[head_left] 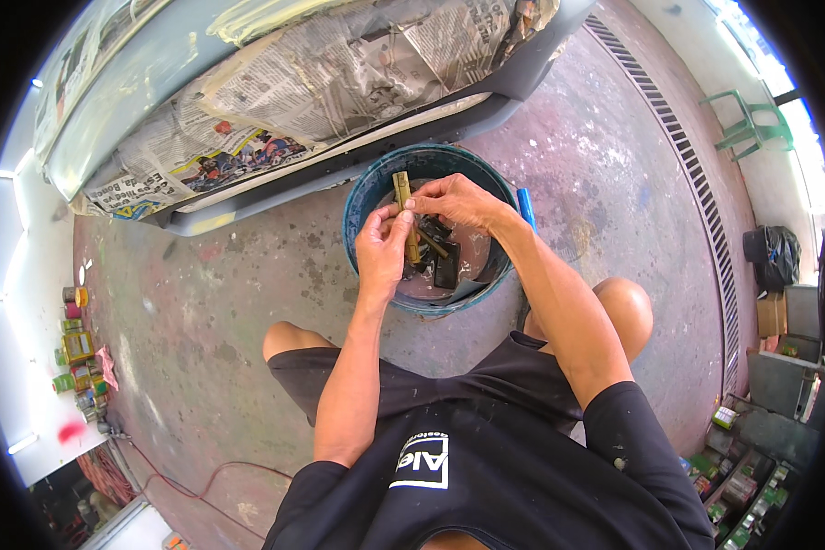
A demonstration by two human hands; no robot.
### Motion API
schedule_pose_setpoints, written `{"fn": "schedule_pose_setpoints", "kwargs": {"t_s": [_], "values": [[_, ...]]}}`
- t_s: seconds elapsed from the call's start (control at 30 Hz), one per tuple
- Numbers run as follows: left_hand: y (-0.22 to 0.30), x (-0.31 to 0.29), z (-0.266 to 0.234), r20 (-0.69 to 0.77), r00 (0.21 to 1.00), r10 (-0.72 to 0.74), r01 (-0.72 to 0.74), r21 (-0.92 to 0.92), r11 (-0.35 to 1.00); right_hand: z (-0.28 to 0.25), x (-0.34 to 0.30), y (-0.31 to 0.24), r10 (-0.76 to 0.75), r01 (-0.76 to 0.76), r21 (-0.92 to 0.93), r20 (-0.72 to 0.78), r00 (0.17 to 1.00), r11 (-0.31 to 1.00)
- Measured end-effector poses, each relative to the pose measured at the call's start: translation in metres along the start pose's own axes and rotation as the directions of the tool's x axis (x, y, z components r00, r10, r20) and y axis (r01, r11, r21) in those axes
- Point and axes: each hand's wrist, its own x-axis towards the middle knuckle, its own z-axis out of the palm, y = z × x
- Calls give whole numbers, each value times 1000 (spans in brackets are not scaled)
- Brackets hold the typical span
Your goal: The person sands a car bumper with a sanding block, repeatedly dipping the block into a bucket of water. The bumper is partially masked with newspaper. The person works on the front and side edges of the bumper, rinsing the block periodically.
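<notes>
Well, our grip: our left hand (382,243) pinches a tan strip (401,186) between thumb and fingers, and the fingertips of our right hand (454,200) close on it just beside the left thumb.
Tan strip: it stands steeply over the blue bucket (362,200), its top end poking up past both hands; we cannot tell what it is made of.
Steady handling: we judge it best to let the left hand bear the strip while the right fingertips press lightly and evenly, as a hard squeeze could make it slip.
Working spot: over the bucket seems sensible to us, since a dropped strip would probably land inside; loose wrists, clear of the rim, should help.
Bucket contents: below our hands, dark pieces (446,266) lie in what looks like shallow, murky liquid.
Bucket's right side: we see a blue tube (526,206) just beside the rim.
Shirt writing: our black shirt (513,458) carries white lettering and a boxed emblem, upside down from our view.
Newspaper print: ahead, newspaper (339,82) covers much of a grey panel (133,101), showing bold headlines, a colour picture and columns too small for us to read.
Tin labels: far left, the coloured tins (78,346) bear markings we cannot make out.
</notes>
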Motion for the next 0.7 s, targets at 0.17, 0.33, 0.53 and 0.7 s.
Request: {"fn": "schedule_pose_setpoints", "kwargs": {"t_s": [0.17, 0.33, 0.53, 0.7], "values": [[-5, 8, -12, -15, 982, -186, 180, -185, 966, -1, 0, 10, 21, -51, 280, 107, 994, 959], [1, 7, -7, 10, 968, -252, 242, -317, 917, -6, -2, 13, 19, -67, 316, 150, 988, 946], [-8, 10, -11, -17, 981, -196, 181, -307, 934, -4, -7, 1, -1, -52, 311, 170, 985, 949], [-2, 8, 0, -141, 986, 86, -67, 135, 989, 7, -6, -1, 22, -67, 301, 150, 988, 951]]}}
